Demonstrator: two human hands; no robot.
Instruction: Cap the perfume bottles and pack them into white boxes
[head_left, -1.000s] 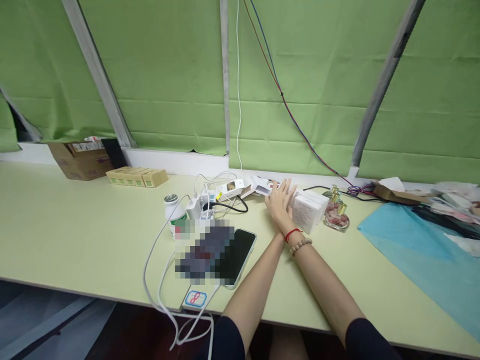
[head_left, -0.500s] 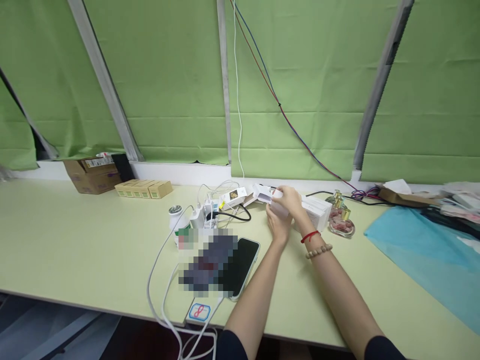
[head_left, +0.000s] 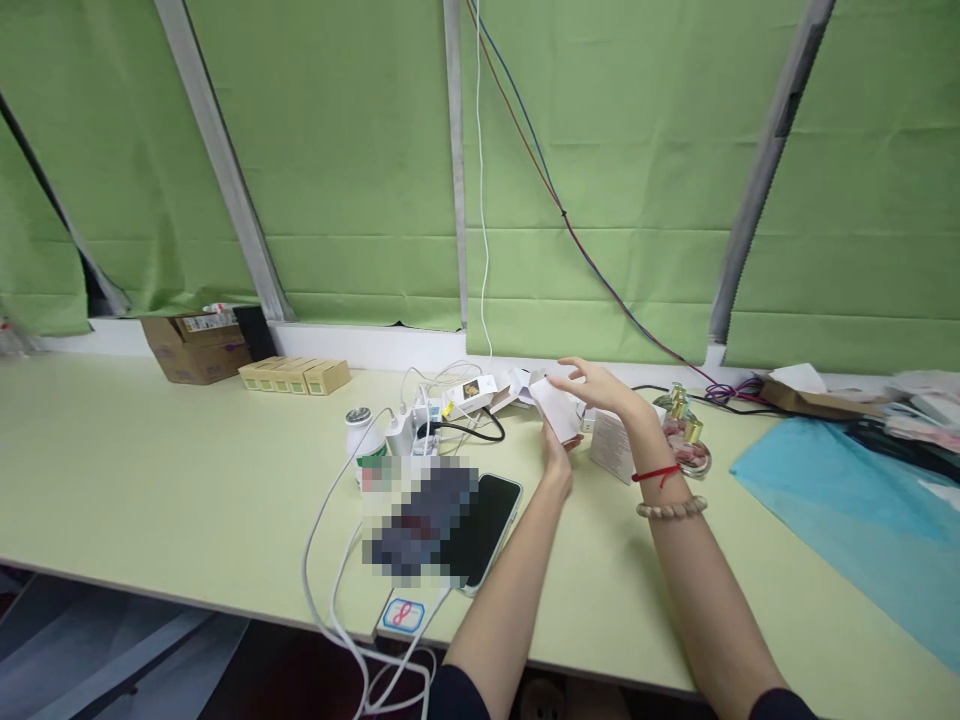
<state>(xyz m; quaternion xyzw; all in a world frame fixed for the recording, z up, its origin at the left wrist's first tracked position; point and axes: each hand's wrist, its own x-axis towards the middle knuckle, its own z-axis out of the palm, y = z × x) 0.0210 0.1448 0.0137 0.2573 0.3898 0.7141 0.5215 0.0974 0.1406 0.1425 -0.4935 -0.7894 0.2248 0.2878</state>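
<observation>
Clock directions run from the one white carton (head_left: 556, 408) held upright but tilted above the table (head_left: 187, 480), 12 being straight ahead. Nearest, toward 7 o'clock, are one pale block (head_left: 390, 632) labelled with a red 8, then one black-screened phone (head_left: 487, 520) beside one pixelated patch. Two hands are raised: the left hand (head_left: 557, 463) grips the carton from below; the right hand (head_left: 604, 388) has its fingers loosely spread by the carton's top, whether touching I cannot tell. Two bands circle the right wrist, one red cord (head_left: 656, 474), one beaded bracelet (head_left: 671, 509).

One white jar (head_left: 357, 437) stands at 9 o'clock. At 4, at least one printed white box (head_left: 610, 445) is partly hidden by the right arm; at 3 are at least two gold-capped glass bottles (head_left: 690, 455), and beyond them one blue sheet (head_left: 847, 490). Farther, at 9, lie one row of tan boxes (head_left: 292, 376) and one brown cardboard box (head_left: 196, 352). Two wires (head_left: 564, 212), red and blue, hang at 12.
</observation>
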